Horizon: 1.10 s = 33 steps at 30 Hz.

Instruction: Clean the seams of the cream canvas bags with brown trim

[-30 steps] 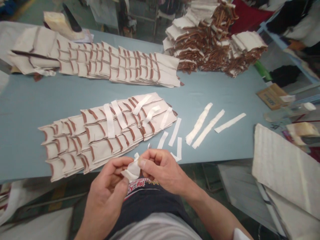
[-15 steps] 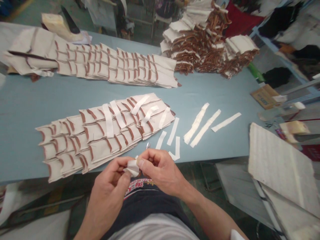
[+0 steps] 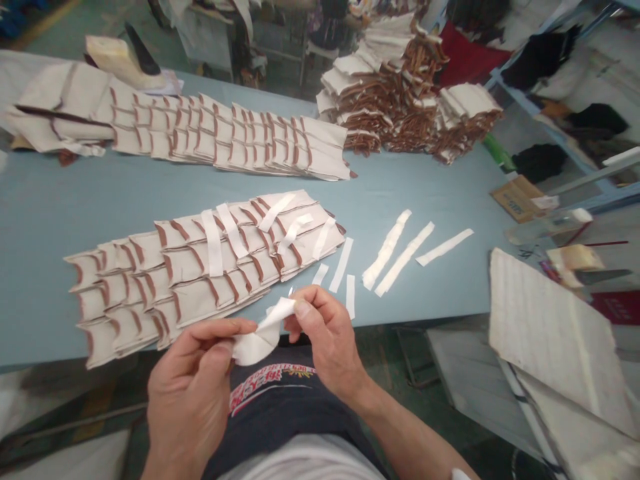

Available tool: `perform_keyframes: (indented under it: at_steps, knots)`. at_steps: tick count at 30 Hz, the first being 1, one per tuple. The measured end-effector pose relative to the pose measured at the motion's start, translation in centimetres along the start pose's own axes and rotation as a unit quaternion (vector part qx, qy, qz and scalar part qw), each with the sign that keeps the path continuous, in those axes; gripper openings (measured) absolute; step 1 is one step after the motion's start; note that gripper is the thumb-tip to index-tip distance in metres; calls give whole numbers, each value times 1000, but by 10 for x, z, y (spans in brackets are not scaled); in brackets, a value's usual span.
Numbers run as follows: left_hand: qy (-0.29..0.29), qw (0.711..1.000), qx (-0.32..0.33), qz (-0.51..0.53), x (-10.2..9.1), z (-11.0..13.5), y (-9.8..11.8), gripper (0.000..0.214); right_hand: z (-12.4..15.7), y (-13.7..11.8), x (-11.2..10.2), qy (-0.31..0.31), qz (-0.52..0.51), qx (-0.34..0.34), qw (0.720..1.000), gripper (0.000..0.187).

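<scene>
Between my hands, over the table's front edge, is a white strip (image 3: pixel 263 337), bent and twisted. My left hand (image 3: pixel 193 383) pinches its lower left end between thumb and fingers. The other end is pinched by my right hand (image 3: pixel 325 337), higher up and to the right. Just beyond lies a layered spread of cream fabric pieces (image 3: pixel 195 263) with brown edges. Several white strips lie across it, among them one white strip (image 3: pixel 213 243) near its middle. To the right, loose white strips (image 3: pixel 397 260) rest on the blue table (image 3: pixel 420 190).
A second row of cream pieces (image 3: pixel 230 137) runs along the back of the table. Tall stacks of brown-edged fabric (image 3: pixel 395 93) stand at the back right. A cardboard box (image 3: pixel 520 198) and a clear bottle (image 3: pixel 547 227) are at the right; a large pale board (image 3: pixel 555 327) leans nearer me.
My hands have moved apart, drawing the crumpled white strip out between them. My left hand went left, my right slightly right and up. The view has shifted slightly.
</scene>
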<state>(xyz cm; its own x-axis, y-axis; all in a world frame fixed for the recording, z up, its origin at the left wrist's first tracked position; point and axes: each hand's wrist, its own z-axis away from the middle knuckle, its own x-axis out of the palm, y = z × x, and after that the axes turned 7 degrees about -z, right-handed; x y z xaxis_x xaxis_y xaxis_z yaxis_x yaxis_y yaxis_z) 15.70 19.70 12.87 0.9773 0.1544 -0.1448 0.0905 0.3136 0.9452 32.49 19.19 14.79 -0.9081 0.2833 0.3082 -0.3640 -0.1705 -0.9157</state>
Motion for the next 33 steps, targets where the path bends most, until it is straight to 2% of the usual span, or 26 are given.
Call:
perform_keyframes:
  at_steps: [4,8,13,16,19,23,28,33]
  knots:
    - [2,997,-38,69,11,-2,5,17,2,6,2,0,-10,19,1000,35]
    - [-28,991,-84,97,15,-1,9,23,2,8,3,15,2,24,1000,36]
    - [-35,997,-61,41,-8,-3,-9,48,2,13,2,13,35,19,999,33]
    - [-80,993,-80,-17,-26,-8,-22,66,2,18,0,9,54,-5,998,29]
    - [-150,982,-96,-59,-33,-11,-25,75,3,21,-2,8,94,-53,994,25]
    - [-289,948,-126,-39,-25,-9,-15,71,7,23,-4,5,163,-120,979,20]
    - [-294,948,-121,-37,-14,-10,-8,63,14,34,-7,-15,197,-178,964,18]
    - [-302,939,-130,-98,-15,-15,-12,53,20,45,-11,-6,186,-153,971,17]
